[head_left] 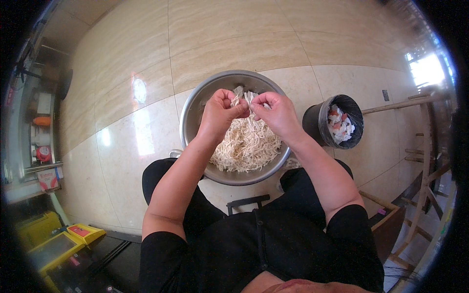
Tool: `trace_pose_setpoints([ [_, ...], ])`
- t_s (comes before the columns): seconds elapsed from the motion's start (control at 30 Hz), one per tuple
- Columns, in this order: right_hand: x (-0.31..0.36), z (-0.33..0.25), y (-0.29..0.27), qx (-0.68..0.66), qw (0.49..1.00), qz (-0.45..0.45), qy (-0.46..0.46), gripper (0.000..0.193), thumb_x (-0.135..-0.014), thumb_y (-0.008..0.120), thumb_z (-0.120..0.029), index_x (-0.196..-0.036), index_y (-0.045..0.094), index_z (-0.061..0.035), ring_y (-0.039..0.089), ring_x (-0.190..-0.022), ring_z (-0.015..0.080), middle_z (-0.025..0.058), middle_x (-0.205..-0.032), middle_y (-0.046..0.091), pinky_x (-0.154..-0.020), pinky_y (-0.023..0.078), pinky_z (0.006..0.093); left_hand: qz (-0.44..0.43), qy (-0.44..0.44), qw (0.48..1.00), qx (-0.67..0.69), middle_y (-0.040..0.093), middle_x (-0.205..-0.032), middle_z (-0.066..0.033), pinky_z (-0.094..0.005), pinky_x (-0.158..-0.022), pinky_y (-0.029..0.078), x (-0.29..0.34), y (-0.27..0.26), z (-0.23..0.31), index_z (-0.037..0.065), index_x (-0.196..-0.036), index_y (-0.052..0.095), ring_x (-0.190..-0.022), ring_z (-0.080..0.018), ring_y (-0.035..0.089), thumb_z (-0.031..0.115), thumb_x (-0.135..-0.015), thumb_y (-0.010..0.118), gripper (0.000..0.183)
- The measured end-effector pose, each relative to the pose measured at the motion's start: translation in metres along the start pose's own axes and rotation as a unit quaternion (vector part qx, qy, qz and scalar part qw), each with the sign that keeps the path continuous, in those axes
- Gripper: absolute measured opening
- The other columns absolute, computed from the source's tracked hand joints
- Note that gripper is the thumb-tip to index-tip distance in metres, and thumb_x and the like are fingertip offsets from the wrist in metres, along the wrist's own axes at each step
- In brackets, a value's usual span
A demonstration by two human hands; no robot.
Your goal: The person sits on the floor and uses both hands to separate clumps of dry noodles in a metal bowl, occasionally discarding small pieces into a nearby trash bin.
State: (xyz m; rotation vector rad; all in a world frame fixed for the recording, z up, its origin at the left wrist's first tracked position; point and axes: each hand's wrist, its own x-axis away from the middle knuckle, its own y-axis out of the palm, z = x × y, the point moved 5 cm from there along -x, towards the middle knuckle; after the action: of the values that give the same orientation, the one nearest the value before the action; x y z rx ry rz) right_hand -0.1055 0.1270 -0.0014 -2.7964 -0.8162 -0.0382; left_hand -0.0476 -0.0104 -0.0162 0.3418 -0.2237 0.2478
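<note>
Your left hand and right hand, both pinched closed, grip pale strips above the metal basin holding a shredded heap; right of them, the black bin contains crumpled waste.

I reference the basin remotely: strips lie inside it; the bin, holding scraps, stands to its right; shelving stands well to its left.

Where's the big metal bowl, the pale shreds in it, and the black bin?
Metal bowl (194, 113): head view, on its bare inner wall, left side.
Pale shreds (249, 149): head view, on the middle of the heap.
Black bin (313, 121): head view, on its outer side wall.
</note>
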Motion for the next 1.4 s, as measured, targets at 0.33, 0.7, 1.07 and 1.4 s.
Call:
trace_pose_setpoints([
  [0.33,0.004,-0.004,0.000,0.098,0.995,-0.031,-0.006,0.014,-0.081,0.058,-0.011,-0.083,0.061,0.0023,0.057,-0.059,0.0068,0.0031,-0.067,0.061,-0.054,0.046,0.0212,-0.004,0.000,1.000,-0.019,0.059,-0.081,-0.0092,-0.0296,-0.066,0.053,0.000,0.002,-0.001,0.004,-0.091,0.040,-0.073,-0.0166,0.060,0.000,-0.077,0.065,0.029],
  [0.7,0.000,-0.008,-0.017,0.042,0.997,0.015,0.056,0.016,-0.082,0.058,-0.013,-0.084,0.060,0.0019,0.057,-0.058,0.0078,0.0034,-0.069,0.060,-0.054,0.045,0.0210,0.031,0.012,0.999,-0.022,0.058,-0.078,-0.0082,-0.0300,-0.066,0.052,-0.002,-0.007,0.004,0.005,-0.089,0.040,-0.068,-0.0178,0.061,0.005,-0.081,0.062,0.023],
  [1.07,-0.005,0.004,-0.021,0.049,0.997,0.044,-0.047,0.014,-0.075,0.062,-0.013,-0.080,0.063,-0.0005,0.062,-0.067,0.0166,0.0086,-0.069,0.063,-0.060,0.048,0.0284,-0.013,-0.043,0.996,0.084,0.060,-0.088,-0.0134,-0.0296,-0.073,0.053,-0.001,0.003,0.004,0.001,-0.093,0.040,-0.077,-0.0192,0.062,0.000,-0.082,0.056,0.019],
  [1.4,0.003,-0.014,-0.002,0.139,0.988,0.001,-0.070,0.017,-0.072,0.064,-0.018,-0.078,0.066,-0.0020,0.062,-0.073,0.0271,0.0145,-0.076,0.063,-0.066,0.048,0.0342,-0.034,-0.014,0.999,-0.018,0.058,-0.096,-0.0125,-0.0307,-0.081,0.051,0.001,0.010,-0.004,-0.001,-0.102,0.042,-0.089,-0.0185,0.060,-0.007,-0.084,0.043,0.019],
])
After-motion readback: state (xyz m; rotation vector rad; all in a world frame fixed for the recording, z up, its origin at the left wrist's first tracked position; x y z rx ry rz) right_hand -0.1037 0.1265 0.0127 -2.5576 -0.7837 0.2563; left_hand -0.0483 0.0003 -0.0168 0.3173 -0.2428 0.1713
